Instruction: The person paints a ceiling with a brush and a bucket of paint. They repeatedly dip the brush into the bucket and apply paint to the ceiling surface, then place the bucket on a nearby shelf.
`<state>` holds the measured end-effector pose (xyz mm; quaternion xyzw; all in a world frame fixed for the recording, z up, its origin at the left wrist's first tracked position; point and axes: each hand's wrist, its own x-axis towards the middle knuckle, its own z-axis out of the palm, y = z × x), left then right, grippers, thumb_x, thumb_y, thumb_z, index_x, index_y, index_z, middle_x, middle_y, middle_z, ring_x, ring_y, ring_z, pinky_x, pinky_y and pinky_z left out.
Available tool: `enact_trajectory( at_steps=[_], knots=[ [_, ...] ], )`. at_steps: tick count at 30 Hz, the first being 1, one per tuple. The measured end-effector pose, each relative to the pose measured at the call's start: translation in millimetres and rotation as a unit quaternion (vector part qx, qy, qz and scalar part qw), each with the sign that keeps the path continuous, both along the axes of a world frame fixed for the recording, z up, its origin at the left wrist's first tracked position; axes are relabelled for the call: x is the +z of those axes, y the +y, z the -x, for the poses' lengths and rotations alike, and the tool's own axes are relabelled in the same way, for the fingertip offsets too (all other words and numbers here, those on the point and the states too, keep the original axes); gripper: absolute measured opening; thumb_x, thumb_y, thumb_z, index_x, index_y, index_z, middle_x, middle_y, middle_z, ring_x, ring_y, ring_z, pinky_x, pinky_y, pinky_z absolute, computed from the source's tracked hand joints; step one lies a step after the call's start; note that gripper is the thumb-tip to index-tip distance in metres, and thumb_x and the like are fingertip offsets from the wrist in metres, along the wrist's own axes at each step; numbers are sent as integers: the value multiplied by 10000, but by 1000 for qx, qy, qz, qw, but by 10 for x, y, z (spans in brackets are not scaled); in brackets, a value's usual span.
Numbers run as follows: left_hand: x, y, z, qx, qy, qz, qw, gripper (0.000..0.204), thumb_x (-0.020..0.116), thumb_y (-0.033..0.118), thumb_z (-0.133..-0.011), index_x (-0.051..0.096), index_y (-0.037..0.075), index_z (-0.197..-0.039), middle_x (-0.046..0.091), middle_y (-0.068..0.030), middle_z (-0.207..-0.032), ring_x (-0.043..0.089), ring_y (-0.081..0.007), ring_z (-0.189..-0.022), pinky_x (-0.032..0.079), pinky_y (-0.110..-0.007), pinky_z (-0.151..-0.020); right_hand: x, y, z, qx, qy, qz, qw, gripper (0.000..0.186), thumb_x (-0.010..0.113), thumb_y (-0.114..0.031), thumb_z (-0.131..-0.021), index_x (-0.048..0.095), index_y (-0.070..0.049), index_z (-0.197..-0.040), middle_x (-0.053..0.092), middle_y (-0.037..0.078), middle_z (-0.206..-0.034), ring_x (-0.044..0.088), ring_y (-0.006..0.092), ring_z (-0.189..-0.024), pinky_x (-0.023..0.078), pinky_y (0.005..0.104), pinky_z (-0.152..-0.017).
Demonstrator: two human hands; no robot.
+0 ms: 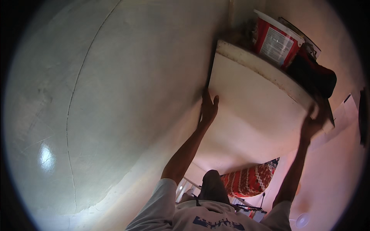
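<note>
Against shelf [246,96]: both open palms [208,109].

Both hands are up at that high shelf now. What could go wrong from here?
1. The red tub sits close to the front edge of the shelf; a nudge might tip it down onto the person.
2. The right hand reaches at the shelf edge just under the dark bundle, which overhangs and could slide off.
3. The left hand only presses flat against the shelf's underside, so it offers little hold if balance is lost.
</note>
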<state>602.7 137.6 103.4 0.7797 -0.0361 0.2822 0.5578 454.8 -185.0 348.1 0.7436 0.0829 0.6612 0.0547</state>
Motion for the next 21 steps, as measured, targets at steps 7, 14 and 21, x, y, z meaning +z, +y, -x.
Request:
enact_trajectory(
  at_steps=[7,14,21],
  knots=[
    [-84,-275,-122,29,-33,46,998,691,559,289,-982,277,-122,-1461,343,-341,-1483,359,-455,-1380,289,-493,-1152,-180,-1496,326,-74,24,-151,985,448,448,-412,-1045,575,-45,-1268,606,163,-1243,563,353,-1168,446,466,-995],
    [-60,-198,-113,55,-8,45,997,741,612,325,-946,299,-103,-1463,374,-334,-1468,387,-451,-1363,305,-479,-1143,-242,-1492,54,-121,-76,-135,980,590,343,-504,-1053,534,7,-1276,589,183,-1246,552,364,-1171,436,464,-1003],
    [116,41,-25,-49,73,57,995,756,637,279,-909,290,-39,-1500,331,-262,-1535,316,-378,-1439,269,-434,-1181,-221,-1433,95,-124,-67,-116,983,475,389,-457,-1048,525,-84,-1310,642,119,-1231,609,334,-1089,493,445,-923]
  ],
)
